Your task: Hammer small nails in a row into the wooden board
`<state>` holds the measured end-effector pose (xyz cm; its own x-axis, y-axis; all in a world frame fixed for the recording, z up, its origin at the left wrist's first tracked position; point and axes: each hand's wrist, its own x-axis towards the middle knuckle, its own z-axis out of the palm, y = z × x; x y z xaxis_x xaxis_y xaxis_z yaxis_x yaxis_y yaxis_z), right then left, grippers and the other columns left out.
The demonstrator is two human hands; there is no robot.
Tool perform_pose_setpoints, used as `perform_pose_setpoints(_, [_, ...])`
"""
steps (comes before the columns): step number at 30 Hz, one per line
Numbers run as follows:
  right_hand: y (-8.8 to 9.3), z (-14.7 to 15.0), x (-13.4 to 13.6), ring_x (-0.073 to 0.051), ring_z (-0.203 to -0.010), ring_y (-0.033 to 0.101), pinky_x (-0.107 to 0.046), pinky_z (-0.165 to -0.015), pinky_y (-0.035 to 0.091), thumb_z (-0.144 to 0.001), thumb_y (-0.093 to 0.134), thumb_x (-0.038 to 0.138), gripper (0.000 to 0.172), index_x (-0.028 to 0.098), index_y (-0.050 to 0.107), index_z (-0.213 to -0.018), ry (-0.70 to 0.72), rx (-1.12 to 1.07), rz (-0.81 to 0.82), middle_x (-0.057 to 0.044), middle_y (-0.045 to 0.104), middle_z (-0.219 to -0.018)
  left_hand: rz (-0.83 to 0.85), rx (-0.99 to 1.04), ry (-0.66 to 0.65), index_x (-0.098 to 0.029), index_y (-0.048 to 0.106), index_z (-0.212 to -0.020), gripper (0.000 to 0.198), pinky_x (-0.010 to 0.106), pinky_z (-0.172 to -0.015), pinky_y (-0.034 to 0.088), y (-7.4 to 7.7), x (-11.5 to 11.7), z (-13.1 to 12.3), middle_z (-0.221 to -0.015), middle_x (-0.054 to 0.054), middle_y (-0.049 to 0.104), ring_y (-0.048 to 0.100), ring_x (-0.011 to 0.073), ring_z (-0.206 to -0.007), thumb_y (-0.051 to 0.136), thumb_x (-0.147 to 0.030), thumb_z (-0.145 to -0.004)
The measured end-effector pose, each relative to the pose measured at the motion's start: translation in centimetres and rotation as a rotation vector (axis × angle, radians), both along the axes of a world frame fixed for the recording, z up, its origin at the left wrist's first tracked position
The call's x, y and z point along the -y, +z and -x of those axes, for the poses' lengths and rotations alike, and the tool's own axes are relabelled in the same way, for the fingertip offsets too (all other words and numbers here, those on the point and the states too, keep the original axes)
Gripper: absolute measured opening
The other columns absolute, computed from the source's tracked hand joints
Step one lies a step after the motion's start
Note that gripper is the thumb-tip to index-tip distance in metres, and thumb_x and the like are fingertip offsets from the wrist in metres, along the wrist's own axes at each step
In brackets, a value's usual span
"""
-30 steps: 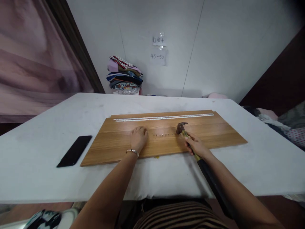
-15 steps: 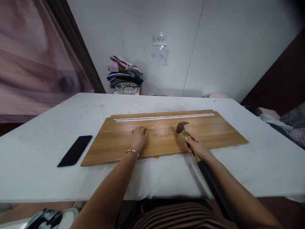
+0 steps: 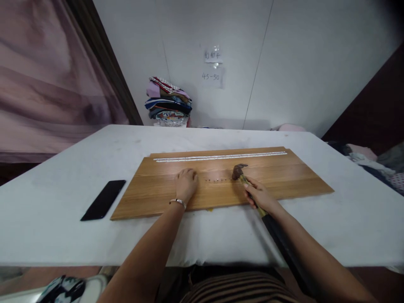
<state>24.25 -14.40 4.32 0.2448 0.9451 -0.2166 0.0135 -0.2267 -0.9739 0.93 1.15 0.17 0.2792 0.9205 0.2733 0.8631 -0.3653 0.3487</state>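
A wide wooden board [image 3: 151, 189] lies on the white table, with two pale strips [image 3: 221, 157] along its far side. Several small nails [image 3: 217, 180] stand in a row at its middle. Flat on the board, left of the nails, rests my left hand [image 3: 186, 184], holding nothing, its fingers slightly bent. My right hand [image 3: 260, 194] is wrapped round the handle of a claw hammer [image 3: 237, 171]. The hammer's head is at the right end of the nail row; whether it touches a nail I cannot tell.
A black phone-like slab [image 3: 103, 200] lies left of the board on the white table [image 3: 57, 202]. Folded clothes [image 3: 169, 103] are stacked beyond the far edge, against the wall. More cloth [image 3: 369, 162] lies off the right edge. Two handwritten papers [image 3: 213, 77] hang on the wall.
The whole view has shifted slightly, moving the scene a little right. The hammer head is tilted a bit differently and sits slightly closer to the nail row. My left hand stays on the board.
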Motion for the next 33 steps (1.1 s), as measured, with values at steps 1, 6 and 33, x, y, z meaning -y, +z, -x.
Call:
perform_pose_setpoints(1, [0.1, 0.0, 0.0, -0.006, -0.031, 0.038, -0.018, -0.028, 0.029, -0.076, 0.058, 0.045, 0.067, 0.018, 0.044, -0.135, -0.002, 0.001, -0.004, 0.009, 0.051, -0.056, -0.004, 0.001, 0.001, -0.024, 0.065, -0.098, 0.025, 0.038, -0.097, 0.032, 0.0, 0.0, 0.0, -0.116, 0.005, 0.064, 0.050, 0.0212, -0.113, 0.043, -0.027, -0.086])
perform_pose_setpoints(6, [0.3, 0.2, -0.1, -0.006, -0.031, 0.038, -0.019, -0.028, 0.029, -0.076, 0.058, 0.043, 0.066, 0.016, 0.045, -0.135, 0.006, 0.013, 0.003, 0.008, 0.050, -0.055, -0.024, 0.015, -0.002, -0.024, 0.064, -0.096, 0.024, 0.038, -0.096, 0.033, -0.2, -0.1, 0.0, -0.114, 0.005, 0.065, 0.052, 0.0212, -0.111, 0.043, -0.027, -0.086])
perform_pose_setpoints(33, [0.6, 1.3, -0.8, -0.005, -0.030, 0.038, -0.017, -0.027, 0.031, -0.079, 0.056, 0.039, 0.060, 0.015, 0.046, -0.133, 0.062, 0.014, -0.016, 0.009, 0.050, -0.056, -0.022, 0.019, 0.000, -0.024, 0.065, -0.095, 0.022, 0.037, -0.096, 0.032, -0.2, -0.1, 0.0, -0.114, 0.004, 0.064, 0.051, 0.0203, -0.111, 0.045, -0.026, -0.085])
